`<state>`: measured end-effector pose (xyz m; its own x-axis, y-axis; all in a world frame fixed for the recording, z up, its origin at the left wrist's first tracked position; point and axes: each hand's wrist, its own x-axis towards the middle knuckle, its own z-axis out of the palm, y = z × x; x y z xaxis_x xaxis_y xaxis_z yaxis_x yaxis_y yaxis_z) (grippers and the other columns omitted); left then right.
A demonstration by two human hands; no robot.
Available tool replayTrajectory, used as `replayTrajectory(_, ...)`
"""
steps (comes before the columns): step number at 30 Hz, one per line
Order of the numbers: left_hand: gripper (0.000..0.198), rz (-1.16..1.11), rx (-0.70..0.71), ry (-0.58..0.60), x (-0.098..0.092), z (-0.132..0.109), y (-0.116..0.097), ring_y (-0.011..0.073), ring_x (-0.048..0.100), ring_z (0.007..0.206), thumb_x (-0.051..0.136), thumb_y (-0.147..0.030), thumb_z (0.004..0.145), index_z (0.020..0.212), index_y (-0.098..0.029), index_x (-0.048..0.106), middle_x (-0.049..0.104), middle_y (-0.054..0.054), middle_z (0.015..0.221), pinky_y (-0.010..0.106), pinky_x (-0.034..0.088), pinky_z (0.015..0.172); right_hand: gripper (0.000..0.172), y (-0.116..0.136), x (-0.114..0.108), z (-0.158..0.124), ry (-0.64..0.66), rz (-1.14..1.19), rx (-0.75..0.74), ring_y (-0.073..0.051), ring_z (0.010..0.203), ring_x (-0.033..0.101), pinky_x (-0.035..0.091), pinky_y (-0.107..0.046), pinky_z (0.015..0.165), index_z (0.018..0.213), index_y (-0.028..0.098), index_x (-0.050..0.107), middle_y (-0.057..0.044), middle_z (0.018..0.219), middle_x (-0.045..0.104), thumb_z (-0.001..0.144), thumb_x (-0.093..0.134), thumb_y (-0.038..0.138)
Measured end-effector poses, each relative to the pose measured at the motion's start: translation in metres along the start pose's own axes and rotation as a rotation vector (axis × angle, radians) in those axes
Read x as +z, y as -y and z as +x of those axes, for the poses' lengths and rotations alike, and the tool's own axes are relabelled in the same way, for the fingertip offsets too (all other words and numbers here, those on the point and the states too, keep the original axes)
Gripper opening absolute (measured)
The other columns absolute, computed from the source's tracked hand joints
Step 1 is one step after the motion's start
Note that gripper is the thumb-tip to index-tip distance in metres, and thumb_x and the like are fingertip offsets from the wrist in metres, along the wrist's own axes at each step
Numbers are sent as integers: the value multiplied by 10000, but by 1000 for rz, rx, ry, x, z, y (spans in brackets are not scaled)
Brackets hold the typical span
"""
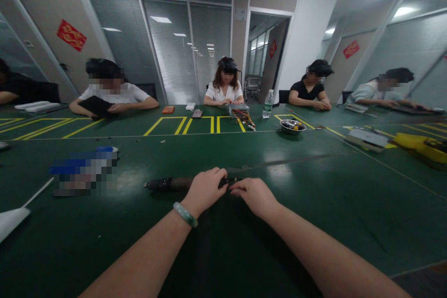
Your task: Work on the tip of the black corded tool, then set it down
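Forearms lie foremost, left hand curled around a dark tool, right hand narrowed near its end, hold unclear.

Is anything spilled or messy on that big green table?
Nothing looks spilled, but tiny scraps lie scattered beyond the left hand, too small to identify. They look like stray litter. Across the table, colorful wires trail loosely from what looks like a power supply.
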<state>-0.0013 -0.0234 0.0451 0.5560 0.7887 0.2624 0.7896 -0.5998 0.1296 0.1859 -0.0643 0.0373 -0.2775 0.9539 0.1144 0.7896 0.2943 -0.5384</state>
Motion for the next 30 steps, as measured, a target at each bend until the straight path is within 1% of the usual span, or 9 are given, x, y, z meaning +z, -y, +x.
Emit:
replayTrajectory(2,159,9,7,2,2,2,1,175,564,823,561,-345,836,944,-228,560,579,21,928,287,410,719,273,5,1,-3,68,-13,-7,-136,807,618,423,-226,759,979,245,713,-5,893,690,885,458,221)
replayTrajectory(5,148,-22,54,-11,4,3,4,175,560,854,554,-327,844,957,-232,562,581,18,946,295,413,760,338,7,-7,-9,149,12,1,-126,816,620,423,-218,751,1084,214,670,-25,940,681,876,412,151)
replayTrajectory(8,144,-53,88,-25,5,3,6,178,556,881,547,-313,851,965,-228,568,585,19,954,305,418,786,356,5,-19,-13,143,1,53,-134,870,614,409,-233,789,1176,221,602,-15,911,683,870,433,155)
replayTrajectory(12,119,-61,103,-34,6,3,6,178,553,875,537,-301,860,933,-217,577,589,21,945,317,424,786,178,1,-27,-11,134,-120,196,-158,836,608,399,-255,750,950,235,681,-11,886,681,837,545,259)
replayTrajectory(14,116,-68,115,-39,5,3,5,177,551,876,533,-298,863,924,-211,580,591,23,947,317,427,782,150,-2,-27,-8,142,-140,213,-151,788,605,396,-252,704,864,246,700,-2,861,681,833,562,297)
replayTrajectory(20,121,-111,168,-20,2,2,7,165,553,872,511,-285,878,936,-227,599,597,13,961,305,434,778,135,-13,-21,3,-2,-156,131,-154,771,609,408,-266,741,877,273,713,18,834,687,824,594,308)
replayTrajectory(23,117,-119,176,-20,2,3,9,169,553,882,533,-276,865,950,-235,602,602,8,952,301,434,786,131,-16,-13,9,-73,-167,107,-164,814,610,414,-278,777,889,269,710,14,866,689,825,603,309)
replayTrajectory(27,113,-147,166,-15,3,3,11,166,556,875,539,-273,861,942,-230,604,603,9,947,294,431,788,143,-15,-1,16,-136,-211,4,-170,891,596,400,-291,852,913,237,699,-10,921,683,849,579,281)
replayTrajectory(30,114,-163,173,-11,5,4,13,165,558,878,542,-278,861,942,-231,607,604,6,953,292,432,787,136,-14,5,17,-156,-216,-76,-166,887,591,396,-290,859,907,229,694,-13,911,682,856,575,270)
